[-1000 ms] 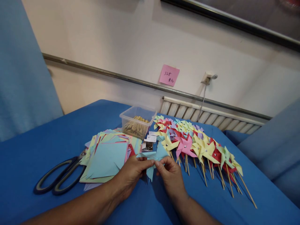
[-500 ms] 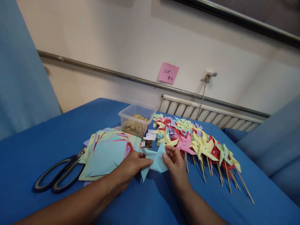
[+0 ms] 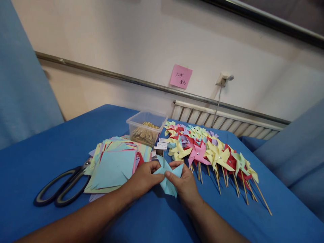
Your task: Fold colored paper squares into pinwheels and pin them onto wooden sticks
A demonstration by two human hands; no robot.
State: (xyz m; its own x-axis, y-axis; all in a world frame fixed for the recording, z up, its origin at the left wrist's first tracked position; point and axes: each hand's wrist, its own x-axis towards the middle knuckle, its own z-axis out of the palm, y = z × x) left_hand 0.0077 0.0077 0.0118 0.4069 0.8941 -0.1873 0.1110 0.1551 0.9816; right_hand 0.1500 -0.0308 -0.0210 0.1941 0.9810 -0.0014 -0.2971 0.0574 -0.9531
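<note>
A light blue paper pinwheel (image 3: 168, 186) is held between my two hands above the blue table, its corners folded in toward the middle. My left hand (image 3: 144, 177) pinches it from the left, thumb near the centre. On the other side my right hand (image 3: 186, 182) grips it, its thumb pressing at the centre and its fingers behind the paper. Just beyond my fingers stands a small open box (image 3: 161, 145), partly hidden. Left of my left hand lies a stack of coloured paper squares (image 3: 115, 168), light blue on top.
Scissors (image 3: 63, 189) with dark handles lie left of the stack, blades under the paper. A clear plastic box (image 3: 134, 130) of wooden sticks stands behind. Many finished pinwheels (image 3: 198, 153) on sticks lie at right. Wall and radiator (image 3: 194, 116) rise beyond the blue tabletop (image 3: 83, 125).
My right hand has moved left, bringing its thumb to the pinwheel's centre. The pinwheel has turned and its corners are gathered inward. The view has shifted slightly.
</note>
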